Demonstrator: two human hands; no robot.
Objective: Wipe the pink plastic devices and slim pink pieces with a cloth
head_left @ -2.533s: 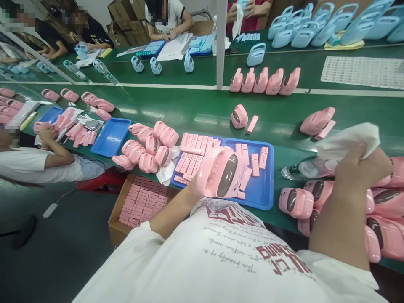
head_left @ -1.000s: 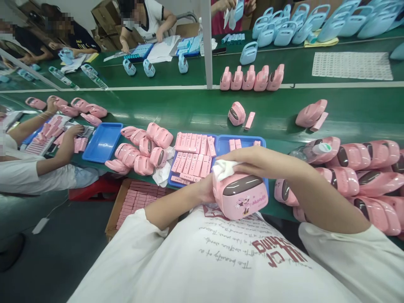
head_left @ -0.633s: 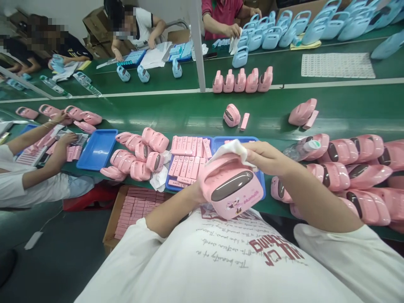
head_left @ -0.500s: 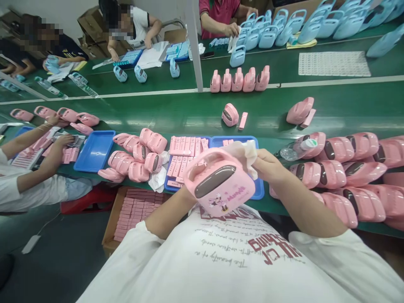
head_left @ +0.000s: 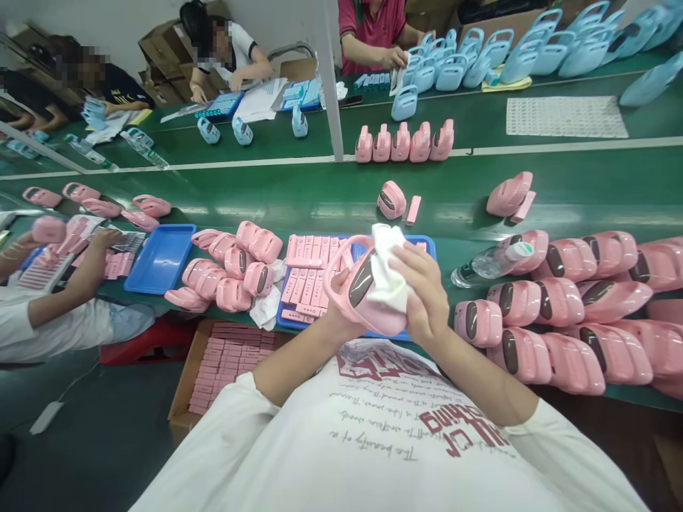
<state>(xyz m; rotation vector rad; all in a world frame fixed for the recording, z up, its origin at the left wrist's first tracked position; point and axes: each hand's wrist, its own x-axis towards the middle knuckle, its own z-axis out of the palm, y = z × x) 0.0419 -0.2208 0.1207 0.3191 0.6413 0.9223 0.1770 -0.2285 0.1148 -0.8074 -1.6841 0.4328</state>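
In front of my chest is a pink plastic case point(head_left: 376, 320) with a loop handle and a dark oval window, tilted. My left hand point(head_left: 342, 318) grips it from the left and underneath; part of its fingers is hidden behind the case. A crumpled white cloth point(head_left: 388, 269) is held in my right hand point(head_left: 425, 293), pressed over the case's front and partly covering the window. Below and behind the case lies a blue tray point(head_left: 431, 249) with rows of small pink bar-shaped parts point(head_left: 305, 286).
More pink cases point(head_left: 573, 306) crowd the bench at right, beside a clear bottle point(head_left: 485, 267). Others cluster left point(head_left: 229, 267), near another blue tray point(head_left: 160, 259). A carton point(head_left: 184, 384) of pink parts sits below. Co-workers sit left and across, where blue cases point(head_left: 451, 71) stand.
My right hand has brought the cloth from the case's right edge onto its front. The case has turned and its printed face is now covered. The co-worker at left now holds a pink case.
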